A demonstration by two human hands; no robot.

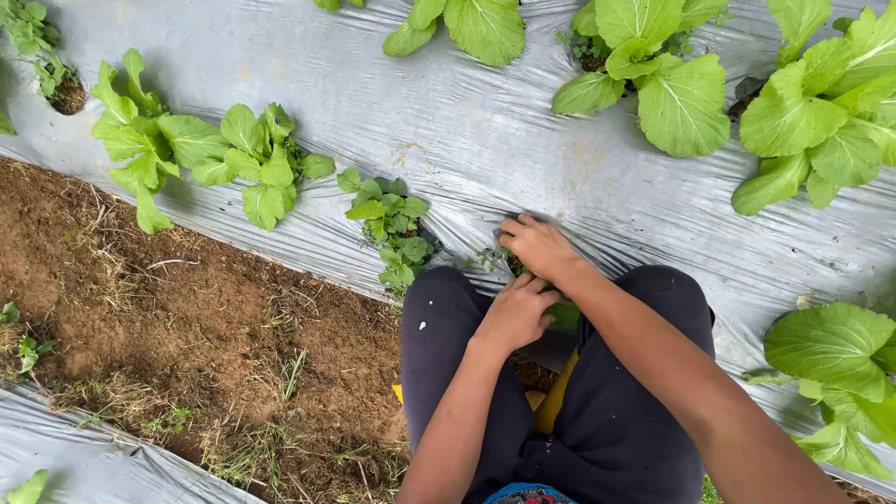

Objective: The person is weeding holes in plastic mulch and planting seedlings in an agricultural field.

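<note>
Two of my bare hands work close together above my knees: my right hand [539, 247] has its fingers curled down into a small planting hole [509, 261] in the wrinkled, shiny grey plastic mulch sheet [467, 131], pinching at tiny weedy green sprouts [487, 258] there, though I cannot tell exactly what the fingertips hold. Just below those fingers, my left hand [515, 313] is loosely closed, knuckles up, resting on my knee in dark trousers [448, 317], with a smooth green leaf [564, 314] showing just beside its fingers. Left of my fingers, near them, a clump of small, crinkled green weeds [392, 229] fills another hole in the sheet; farther left sits a leafy pale green seedling [201, 149]. Beyond my fingertips and to their right, broad, veined green leaf plants [653, 75] spread over the plastic. Left of my hands and nearer me runs a furrow of crumbly brown soil [187, 317] with dry grass strands.
</note>
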